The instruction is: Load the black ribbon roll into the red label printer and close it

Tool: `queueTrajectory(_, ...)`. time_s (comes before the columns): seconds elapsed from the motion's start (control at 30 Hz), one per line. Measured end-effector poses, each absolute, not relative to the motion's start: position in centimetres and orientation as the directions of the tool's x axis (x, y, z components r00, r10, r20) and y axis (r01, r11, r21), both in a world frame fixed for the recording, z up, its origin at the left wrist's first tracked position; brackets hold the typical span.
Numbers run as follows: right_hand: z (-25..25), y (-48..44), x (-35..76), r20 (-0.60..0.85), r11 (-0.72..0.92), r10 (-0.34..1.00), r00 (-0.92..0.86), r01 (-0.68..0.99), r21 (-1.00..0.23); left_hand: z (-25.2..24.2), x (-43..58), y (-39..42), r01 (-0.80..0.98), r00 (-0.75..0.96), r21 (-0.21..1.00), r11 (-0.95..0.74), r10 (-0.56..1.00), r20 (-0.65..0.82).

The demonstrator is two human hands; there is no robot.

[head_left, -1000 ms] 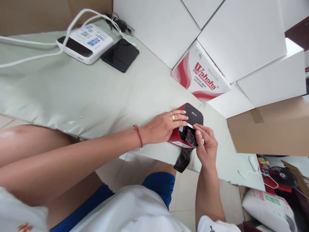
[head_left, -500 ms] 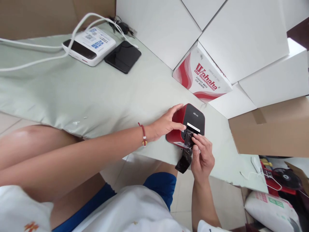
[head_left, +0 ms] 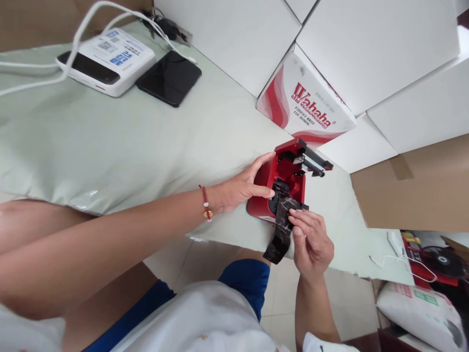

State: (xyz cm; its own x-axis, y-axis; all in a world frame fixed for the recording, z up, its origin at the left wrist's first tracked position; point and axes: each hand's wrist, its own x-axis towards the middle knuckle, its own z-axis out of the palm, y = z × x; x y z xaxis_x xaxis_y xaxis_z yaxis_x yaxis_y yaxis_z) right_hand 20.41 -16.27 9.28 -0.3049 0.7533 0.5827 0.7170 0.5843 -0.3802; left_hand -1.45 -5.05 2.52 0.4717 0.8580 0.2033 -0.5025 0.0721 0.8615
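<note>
A small red label printer [head_left: 266,176] stands on the covered table with its black-topped lid [head_left: 289,146] raised, showing a roller under the lid and a dark interior. My left hand [head_left: 240,190] grips the printer's left side, thumb at the opening's edge and fingers toward the far corner. A creased black strip of labels [head_left: 277,248] comes out of the opening and hangs over the front toward the table edge. My right hand [head_left: 313,239] pinches this strip just in front of the opening, its fingertips on the upper part.
A Wahaha water carton [head_left: 306,105] stands behind the printer, against stacked white boxes [head_left: 373,54]. A brown carton [head_left: 410,181] is at the right. On the left lie a black phone [head_left: 170,78] and a white device [head_left: 110,58] with white cables.
The printer's lid has swung up and back, exposing the inside. Both hands stay at the printer and strip. The view has shifted slightly.
</note>
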Motion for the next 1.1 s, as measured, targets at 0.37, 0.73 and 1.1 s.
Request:
queueTrajectory(0.37, 15.7, -5.4, 20.6, -0.055, 0.285, 0.947, -0.318, 0.905, -0.315, 2.7, -1.2, -5.5, -0.515, 0.442, 0.849, 0.123, 0.886, 0.140)
queueTrajectory(0.73, 15.6, -4.2, 18.8, -0.197, 0.355, 0.917, -0.348, 0.935, 0.001, 2.3, -0.6, -5.9, -0.567, 0.316, 0.803, 0.184, 0.949, 0.006)
queueTrajectory(1.1, 21.9, -12.4, 29.5, -0.197, -0.027, 0.980, -0.004, 0.987, -0.157, 3.0, -0.8, -6.3, -0.403, 0.022, 0.914, 0.041, 0.999, -0.036)
